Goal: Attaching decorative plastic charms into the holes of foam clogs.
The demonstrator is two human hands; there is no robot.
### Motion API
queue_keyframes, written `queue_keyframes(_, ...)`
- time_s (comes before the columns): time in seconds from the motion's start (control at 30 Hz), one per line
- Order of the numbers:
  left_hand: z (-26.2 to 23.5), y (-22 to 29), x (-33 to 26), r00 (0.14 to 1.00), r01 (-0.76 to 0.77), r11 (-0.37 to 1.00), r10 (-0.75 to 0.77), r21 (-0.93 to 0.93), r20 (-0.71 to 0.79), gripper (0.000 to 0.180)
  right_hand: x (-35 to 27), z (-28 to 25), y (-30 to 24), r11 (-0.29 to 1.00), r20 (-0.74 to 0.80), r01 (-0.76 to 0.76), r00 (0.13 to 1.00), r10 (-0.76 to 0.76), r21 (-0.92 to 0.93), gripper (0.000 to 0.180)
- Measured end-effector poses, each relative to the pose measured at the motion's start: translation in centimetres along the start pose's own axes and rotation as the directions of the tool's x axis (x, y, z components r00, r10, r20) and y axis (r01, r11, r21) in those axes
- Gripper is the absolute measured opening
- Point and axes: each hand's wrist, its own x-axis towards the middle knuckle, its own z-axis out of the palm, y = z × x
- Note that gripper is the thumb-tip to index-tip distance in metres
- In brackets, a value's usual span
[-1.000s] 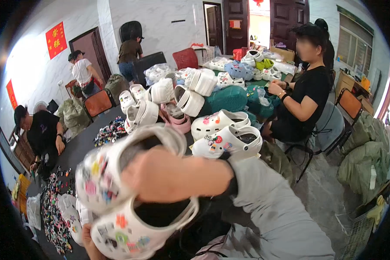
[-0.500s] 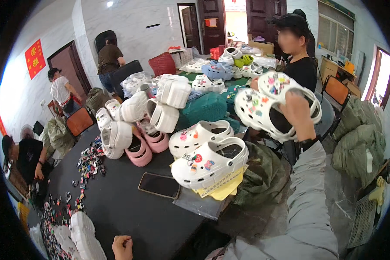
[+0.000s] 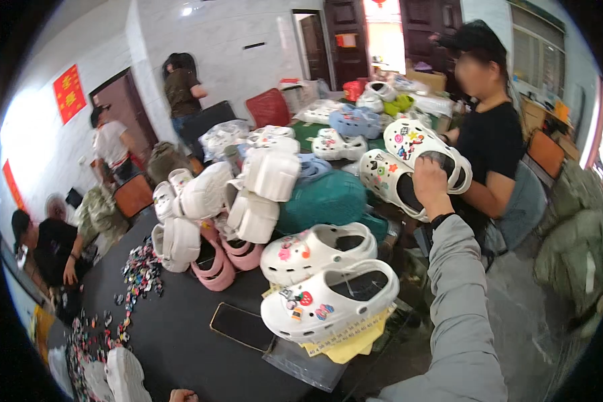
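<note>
My right hand (image 3: 430,181) is stretched forward, its fingers closed at the openings of a pair of white clogs (image 3: 396,155) dotted with colourful charms. The pair hangs in the air near a co-worker in black. Only a small part of my left hand (image 3: 183,396) shows at the lower edge, over the dark table (image 3: 201,362); its fingers are mostly cut off. Between the hands, two white charm-covered clogs (image 3: 331,298) rest on yellow sheets (image 3: 363,345) with printed strips. A phone (image 3: 240,326) lies beside them.
White platform clogs (image 3: 254,214) are stacked over pink ones (image 3: 213,269), next to a teal bundle (image 3: 325,197). Loose charms (image 3: 143,268) cover the table's left. More clogs (image 3: 354,122) lie on the far green surface. A co-worker (image 3: 492,127) sits at the right, near stuffed sacks (image 3: 576,234).
My right arm has brought the clog pair lower and slightly left, closer to the seated co-worker. My left hand has slid almost out of the picture. The whole view has shifted somewhat.
</note>
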Motion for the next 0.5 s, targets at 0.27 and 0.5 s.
queue_keyframes(0.27, 0.1, 1.6, 0.3, 0.989, 0.146, 0.989, -0.146, 0.0, 0.004, 0.01, 2.6, 17.0, -1.0, 0.83, 0.197, 0.525, 0.808, -0.556, 0.187, 0.029)
queue_keyframes(0.5, -0.1, 1.6, 0.0, 0.978, 0.209, 0.976, -0.208, -0.057, 0.036, 0.02, 4.1, 17.5, 1.2, 0.794, 0.305, 0.182, 0.855, -0.419, 0.58, 0.027)
